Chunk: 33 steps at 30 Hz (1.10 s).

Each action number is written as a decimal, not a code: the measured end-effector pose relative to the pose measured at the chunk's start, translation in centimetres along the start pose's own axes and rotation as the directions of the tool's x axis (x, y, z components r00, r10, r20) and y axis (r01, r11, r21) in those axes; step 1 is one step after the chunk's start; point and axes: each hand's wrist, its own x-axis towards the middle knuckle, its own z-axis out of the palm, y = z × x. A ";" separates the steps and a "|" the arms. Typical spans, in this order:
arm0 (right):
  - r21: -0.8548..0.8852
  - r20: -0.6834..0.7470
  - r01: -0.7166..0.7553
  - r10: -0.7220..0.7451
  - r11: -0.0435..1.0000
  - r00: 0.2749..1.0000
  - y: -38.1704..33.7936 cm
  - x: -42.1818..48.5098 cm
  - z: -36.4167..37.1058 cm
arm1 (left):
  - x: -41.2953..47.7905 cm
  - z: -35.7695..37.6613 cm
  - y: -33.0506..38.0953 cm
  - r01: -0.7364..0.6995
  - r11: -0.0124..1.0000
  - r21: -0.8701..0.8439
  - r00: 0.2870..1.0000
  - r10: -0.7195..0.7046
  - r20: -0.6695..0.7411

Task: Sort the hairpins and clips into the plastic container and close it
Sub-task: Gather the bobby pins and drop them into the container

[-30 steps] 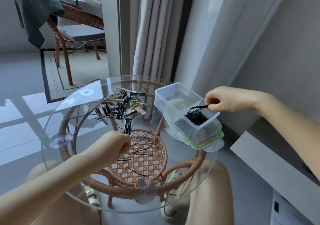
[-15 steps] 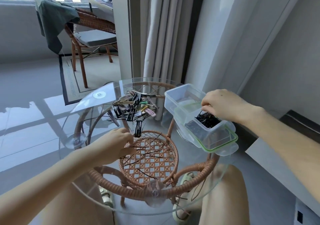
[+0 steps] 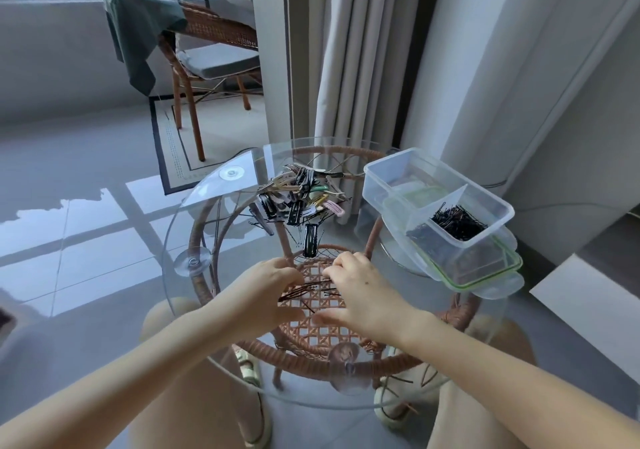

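**Both hands at the loose pins, container off to the right**

We note the left hand [image 3: 273, 289] and the right hand [image 3: 360, 293] close together over the near middle of the round glass table [image 3: 207, 234], palms down, knuckles almost facing each other.

Between them lies a small bundle of loose hairpins [image 3: 304, 291], dark and thin, fanned across the glass. The left hand has its fingers and thumb curled in on the left ends of that bundle and pinches them. The right hand has its fingers bent, tips down at the right ends of the pins, thumb stretched out low towards the left hand. We cannot tell whether it grips any pin or only touches them.

Just beyond the fingertips of both hands a single black clip [image 3: 310, 241] lies flat. Further out from the left hand sits the pile of clips [image 3: 298, 196], mixed black, cream, green and pink, heaped on the far side of the table.

The plastic container [image 3: 391, 161] stands well out to the right of the right hand and beyond it, open, resting on its lid [image 3: 485, 277], which has a green seal. It has a divider. The compartment nearer the right hand holds a heap of sorted hairpins [image 3: 457, 222]. The further one looks bare.
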 end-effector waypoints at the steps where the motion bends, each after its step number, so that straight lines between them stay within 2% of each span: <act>1: 0.017 -0.007 0.005 -0.005 1.000 1.000 -0.4 0.2 0.2 | 0.1 0.1 0.1 -0.006 1.000 -0.014 1.000 0.006 -0.010; 5: 0.035 -0.014 0.046 -0.045 0.998 0.999 -1.1 0.8 0.2 | 0.7 0.4 0.2 -0.017 1.000 -0.007 0.999 0.017 -0.046; 9: -0.064 0.099 0.128 -0.121 0.990 0.988 -1.6 0.7 -0.8 | 1.0 -0.1 -0.3 -0.013 0.999 0.041 1.000 0.014 -0.022; 14: -0.271 0.178 0.224 -0.180 0.936 0.967 -2.0 0.8 -0.6 | 0.2 -0.6 -0.9 0.007 0.999 0.037 1.000 -0.007 -0.002; 19: -0.272 0.198 0.260 -0.211 0.926 0.957 -0.8 0.0 -1.0 | 0.2 -0.8 -0.9 0.044 0.999 0.032 0.999 -0.044 0.017; 26: 0.030 -0.019 0.092 -0.091 0.995 0.996 2.5 -2.5 -7.4 | -0.1 -0.8 -1.7 0.058 0.995 0.078 0.998 -0.058 0.002; 29: 0.062 -0.114 -0.048 0.054 0.997 0.992 5.8 -3.4 -11.1 | 0.2 -0.7 -2.1 0.058 0.992 0.115 0.998 -0.060 0.022; 33: 0.129 -0.135 -0.205 0.222 0.970 0.966 10.9 -3.1 -13.5 | 1.1 -0.3 -0.8 0.048 0.948 0.314 0.990 -0.088 0.113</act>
